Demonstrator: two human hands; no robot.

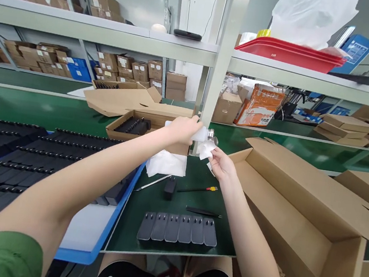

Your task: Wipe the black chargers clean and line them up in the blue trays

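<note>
My left hand is closed around a whitish plastic bottle, tipped sideways with its metal top pointing right. Just below that top, my right hand pinches a white wipe; whether they touch, I cannot tell. On the green mat under my hands are a small black block-shaped part, a silver pen-like tool, a black stick with a red and yellow end and black tweezers. Closer to me lies a row of several dark flat pieces.
A blue-rimmed tray with rows of black parts fills the left. An open long cardboard box stands at right. Behind my left hand are a carton of black parts and white cloths. A metal post rises ahead.
</note>
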